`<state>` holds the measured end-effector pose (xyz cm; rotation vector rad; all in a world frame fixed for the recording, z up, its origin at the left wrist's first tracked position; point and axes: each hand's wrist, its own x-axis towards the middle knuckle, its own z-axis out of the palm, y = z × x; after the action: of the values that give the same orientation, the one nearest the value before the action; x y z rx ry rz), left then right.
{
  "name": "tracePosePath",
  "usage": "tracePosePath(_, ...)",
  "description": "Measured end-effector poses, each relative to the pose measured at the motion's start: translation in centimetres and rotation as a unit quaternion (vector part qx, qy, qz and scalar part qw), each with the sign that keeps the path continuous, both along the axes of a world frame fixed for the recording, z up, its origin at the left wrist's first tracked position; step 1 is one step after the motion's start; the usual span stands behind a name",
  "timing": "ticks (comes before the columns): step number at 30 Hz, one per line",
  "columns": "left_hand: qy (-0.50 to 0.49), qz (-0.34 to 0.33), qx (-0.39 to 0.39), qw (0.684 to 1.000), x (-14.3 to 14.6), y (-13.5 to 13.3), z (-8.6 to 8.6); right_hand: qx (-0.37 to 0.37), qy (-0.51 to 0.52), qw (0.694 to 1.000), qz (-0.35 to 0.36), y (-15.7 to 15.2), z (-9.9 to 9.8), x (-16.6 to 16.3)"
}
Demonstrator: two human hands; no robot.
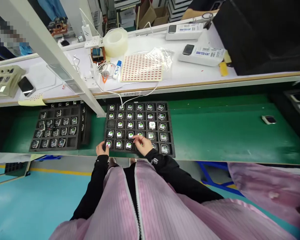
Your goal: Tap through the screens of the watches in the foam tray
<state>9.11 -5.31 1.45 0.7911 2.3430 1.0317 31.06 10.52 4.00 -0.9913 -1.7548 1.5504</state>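
Observation:
A black foam tray (172,143) with rows of small compartments lies on the green bench in front of me. Most compartments hold a square watch face (118,144), many lit with a white and green screen. My left hand (102,149) closes round the tray's front left corner, its thumb beside the corner watch face (108,143). Over the front rows, my right hand (143,145) has its fingertips drawn together next to a lit watch face (130,135). Whether a small thing is between those fingers cannot be made out. The right hand partly covers compartments beneath it.
Left stands another dark tray (77,133) of watch faces, stacked on more. A lone watch (268,120) lies on the right of the green bench (215,133). Above, the white shelf (145,40) bears a red-dotted sticker sheet (141,68), tape roll (115,41) and white devices (202,55). A slanted post (72,73) stands left.

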Motion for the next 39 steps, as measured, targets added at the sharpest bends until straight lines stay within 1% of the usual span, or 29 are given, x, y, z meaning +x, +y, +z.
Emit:
tracePosePath(2, -0.026, 0.049, -0.002, 0.998, -1.2, -0.2, -1.7, 0.062, -0.027, 0.995, 0.068, -2.7, -0.8, -0.9)
tracePosePath(5, -0.075, 0.081, 0.004, 0.994, -2.1, 0.6, -4.3, 0.138, -0.061, 0.979, 0.140, -5.1, -1.9, -2.2)
tracePosePath(7, -0.102, 0.085, 0.009, 0.991, -2.6, 1.0, -5.6, 0.176, -0.079, 0.968, 0.159, -5.8, -2.5, -2.9)
tracePosePath(10, -0.128, 0.079, 0.014, 0.989, -3.3, 0.9, -6.6, 0.215, -0.094, 0.958, 0.167, -6.3, -3.1, -3.7)
tracePosePath(15, -0.157, 0.044, 0.015, 0.987, -4.0, -0.2, -7.0, 0.289, -0.135, 0.928, 0.191, -6.9, -3.7, -4.6)
tracePosePath(19, -0.167, 0.042, 0.004, 0.985, -4.3, -0.1, -7.2, 0.287, -0.174, 0.923, 0.191, -7.5, -4.4, -5.4)
tracePosePath(25, -0.157, 0.053, -0.012, 0.986, -4.1, 0.2, -7.3, 0.289, -0.200, 0.910, 0.221, -7.8, -5.2, -5.7)
tracePosePath(31, -0.127, 0.051, -0.017, 0.990, -3.7, 0.2, -7.0, 0.306, -0.182, 0.920, 0.161, -7.5, -4.9, -4.5)
tracePosePath(39, -0.086, 0.050, -0.028, 0.995, -3.5, 0.4, -7.0, 0.294, -0.198, 0.929, 0.103, -7.2, -5.4, -2.0)
